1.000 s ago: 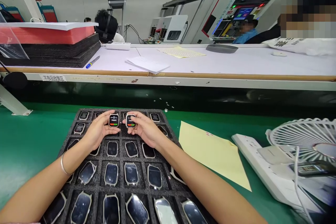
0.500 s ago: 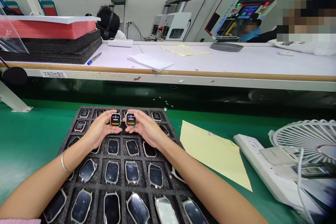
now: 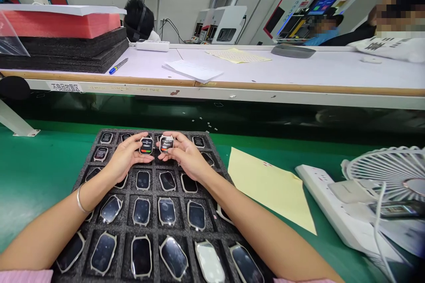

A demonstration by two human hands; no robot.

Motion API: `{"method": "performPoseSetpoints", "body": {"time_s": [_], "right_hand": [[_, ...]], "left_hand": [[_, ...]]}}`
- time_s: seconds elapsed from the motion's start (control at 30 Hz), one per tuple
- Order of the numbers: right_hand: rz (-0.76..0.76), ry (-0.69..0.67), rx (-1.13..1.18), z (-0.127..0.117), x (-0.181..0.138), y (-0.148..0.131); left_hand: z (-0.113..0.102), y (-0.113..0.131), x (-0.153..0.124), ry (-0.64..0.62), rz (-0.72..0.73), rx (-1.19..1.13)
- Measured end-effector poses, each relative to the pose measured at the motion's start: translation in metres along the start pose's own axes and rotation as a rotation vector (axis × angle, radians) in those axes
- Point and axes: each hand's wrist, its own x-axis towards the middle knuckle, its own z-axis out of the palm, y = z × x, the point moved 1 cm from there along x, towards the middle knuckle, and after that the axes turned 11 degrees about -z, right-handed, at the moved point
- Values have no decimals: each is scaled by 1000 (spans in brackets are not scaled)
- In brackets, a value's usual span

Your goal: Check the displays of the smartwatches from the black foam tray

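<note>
My left hand [image 3: 128, 154] grips a smartwatch without a strap [image 3: 146, 145], its screen lit with text and a red and green bar. Side by side with it, my right hand [image 3: 186, 154] holds a second strapless smartwatch [image 3: 166, 143], also lit, its thumb lying over the lower right of the screen. Both watches are above the far rows of a black foam tray [image 3: 125, 225]. Several more watch bodies lie in the tray's compartments, mostly with dark screens, such as this one [image 3: 141, 211]; a pale one [image 3: 210, 261] sits in the nearest row.
A yellow sheet [image 3: 270, 190] lies right of the tray, beside a white power strip [image 3: 345, 212] and a white fan [image 3: 388, 172]. Across the back runs a raised shelf [image 3: 245, 75] with papers, a blue pen [image 3: 118, 66] and stacked foam [image 3: 66, 44]. Other people sit beyond it.
My right thumb has moved onto the screen of the right watch, which is now partly covered. The camera view has tilted down slightly. My left hand keeps its hold.
</note>
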Motion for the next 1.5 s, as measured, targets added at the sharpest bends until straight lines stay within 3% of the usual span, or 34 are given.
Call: {"method": "performPoseSetpoints", "body": {"time_s": [0.33,1.0,1.5], "right_hand": [[-118,-21,-90,-1,0,4],[-177,-82,-102,4,-4,-2],[-183,-46,-166,-1,-2,0]], "left_hand": [[1,1,2,33,9,-16],[0,1,2,34,15,-51],[-1,0,3,31,22,-28]]}}
